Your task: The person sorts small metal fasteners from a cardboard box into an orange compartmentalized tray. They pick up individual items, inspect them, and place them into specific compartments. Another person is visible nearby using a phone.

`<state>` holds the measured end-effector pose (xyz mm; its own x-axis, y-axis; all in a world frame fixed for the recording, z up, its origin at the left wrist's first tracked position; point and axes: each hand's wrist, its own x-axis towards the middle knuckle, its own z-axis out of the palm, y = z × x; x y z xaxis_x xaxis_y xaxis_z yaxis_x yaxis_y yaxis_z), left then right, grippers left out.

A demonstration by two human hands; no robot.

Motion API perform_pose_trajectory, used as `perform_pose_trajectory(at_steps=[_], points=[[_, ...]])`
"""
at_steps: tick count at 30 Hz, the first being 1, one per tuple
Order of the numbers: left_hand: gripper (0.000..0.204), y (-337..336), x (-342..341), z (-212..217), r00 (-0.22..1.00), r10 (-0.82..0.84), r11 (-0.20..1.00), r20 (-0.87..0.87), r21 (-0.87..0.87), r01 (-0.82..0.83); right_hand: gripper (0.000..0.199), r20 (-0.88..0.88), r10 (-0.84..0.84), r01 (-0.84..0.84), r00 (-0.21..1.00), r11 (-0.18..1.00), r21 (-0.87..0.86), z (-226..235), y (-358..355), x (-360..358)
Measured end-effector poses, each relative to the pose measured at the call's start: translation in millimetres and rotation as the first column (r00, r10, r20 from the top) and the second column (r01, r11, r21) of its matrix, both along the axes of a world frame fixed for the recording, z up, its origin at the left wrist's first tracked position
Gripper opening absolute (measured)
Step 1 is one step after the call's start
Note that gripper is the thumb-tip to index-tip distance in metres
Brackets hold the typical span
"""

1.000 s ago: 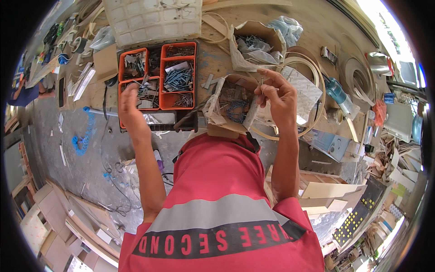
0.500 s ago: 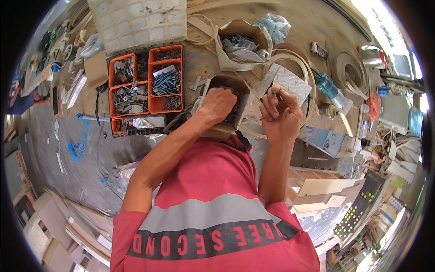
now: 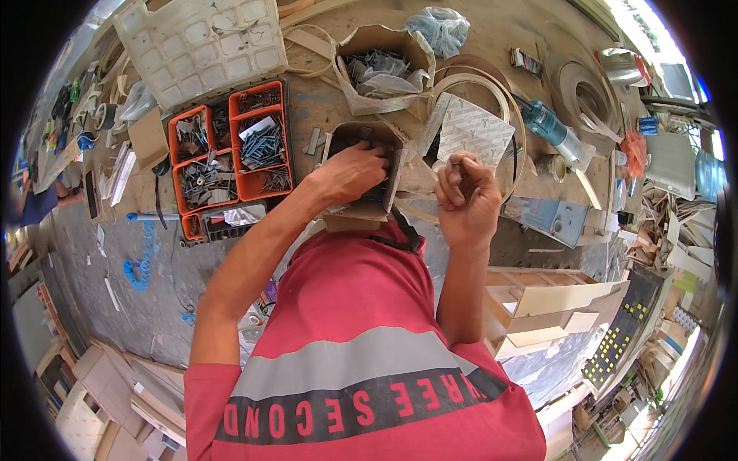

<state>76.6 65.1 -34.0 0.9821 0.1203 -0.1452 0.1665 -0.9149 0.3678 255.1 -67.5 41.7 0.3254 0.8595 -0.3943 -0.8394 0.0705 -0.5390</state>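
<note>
A single head-worn fisheye view looks steeply down, close over the person's red shirt (image 3: 361, 346) at lower centre; the cluttered bench (image 3: 323, 115) curves across the upper frame.

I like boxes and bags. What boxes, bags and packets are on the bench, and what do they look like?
Small brown cardboard box: middle, left hand inside.
Brown open box: behind it, holds grey screws.
Orange tray: left, black compartments.
Clear bag: top, crumpled.
White patterned packet: above right hand.
</note>
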Motion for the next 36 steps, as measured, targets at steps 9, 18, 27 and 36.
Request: perform_pose_trajectory(at_steps=[9, 18, 27, 36], points=[[0.021, 32.4, -40.9, 13.5, 0.989, 0.143, 0.99, 0.038, -0.01, -0.143, 0.018, 0.125, -0.01, 0.017, 0.992, 0.998, -0.056, -4.6, 0.4, -7.4], [0.019, 12.8, -12.4, 6.4, 0.992, -0.033, 0.997, -0.118, -0.071, 0.025, 0.015, 0.364, 0.114, -0.067, 0.924, 0.988, -0.138, -12.2, 2.7, -14.4], [0.018, 41.8, -9.8, 17.8, 0.984, 0.173, 0.978, -0.042, -0.107, -0.177, 0.015, 0.407, 0.135, -0.05, 0.903, 0.976, -0.212, -20.3, -3.1, -17.1], [0.026, 20.7, 3.4, 10.2, 0.946, 0.316, 0.93, -0.079, -0.173, -0.325, 0.016, 0.47, 0.149, -0.031, 0.87, 0.968, -0.25, -24.9, -6.5, -19.1]])
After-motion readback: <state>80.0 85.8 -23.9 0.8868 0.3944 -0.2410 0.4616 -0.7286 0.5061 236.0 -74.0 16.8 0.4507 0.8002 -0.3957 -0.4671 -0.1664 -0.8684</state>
